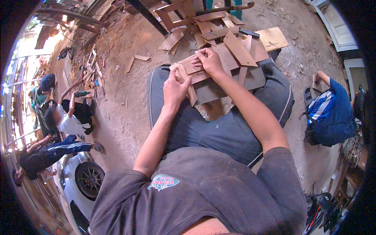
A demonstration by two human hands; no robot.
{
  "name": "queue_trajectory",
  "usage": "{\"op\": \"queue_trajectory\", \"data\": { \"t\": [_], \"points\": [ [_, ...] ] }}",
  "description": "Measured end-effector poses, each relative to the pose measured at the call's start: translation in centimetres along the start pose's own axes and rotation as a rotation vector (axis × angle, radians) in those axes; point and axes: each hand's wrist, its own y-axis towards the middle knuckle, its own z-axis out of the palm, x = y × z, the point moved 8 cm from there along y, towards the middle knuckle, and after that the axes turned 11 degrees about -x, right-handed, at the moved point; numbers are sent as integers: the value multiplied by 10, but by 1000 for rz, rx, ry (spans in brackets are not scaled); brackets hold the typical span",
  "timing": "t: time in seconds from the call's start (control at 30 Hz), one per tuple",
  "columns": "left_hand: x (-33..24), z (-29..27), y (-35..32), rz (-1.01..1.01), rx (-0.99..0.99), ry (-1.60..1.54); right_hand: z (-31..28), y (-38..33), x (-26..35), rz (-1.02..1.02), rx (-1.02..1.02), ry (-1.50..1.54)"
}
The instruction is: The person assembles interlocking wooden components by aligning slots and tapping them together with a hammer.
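Observation:
I sit on the ground with my knees apart, in dark blue trousers. My left hand (174, 88) grips a narrow brown wooden strip (188, 87) that stands slanted above my left thigh. My right hand (209, 60) pinches a flat brown wooden piece (190, 64) just beyond it. Both pieces rest over a larger dark board (250, 80) lying across my knees. A heap of brown wood offcuts (219, 27) spreads on the dirt just past the board.
Several people sit and crouch at the left (66, 117) beside scattered wood scraps (92, 66). Another person in a blue striped shirt (331, 113) bends at the right. A white vehicle wheel (89, 180) is at lower left. A lighter square board (272, 38) lies beyond my knee.

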Motion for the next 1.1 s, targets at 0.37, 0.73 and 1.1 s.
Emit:
{"op": "queue_trajectory", "data": {
  "t": [0.37, 0.73, 1.1],
  "points": [
    [-2, 24, 2, 100, 40, 241, 2, 1, -2, -5, 28, 21],
    [-13, 26, 4, 126, -3, 235, 3, -1, 0, -32, 53, 30],
    [8, 22, 10, 52, -44, 131, 3, -3, 3, -26, 54, 5]
  ]
}}
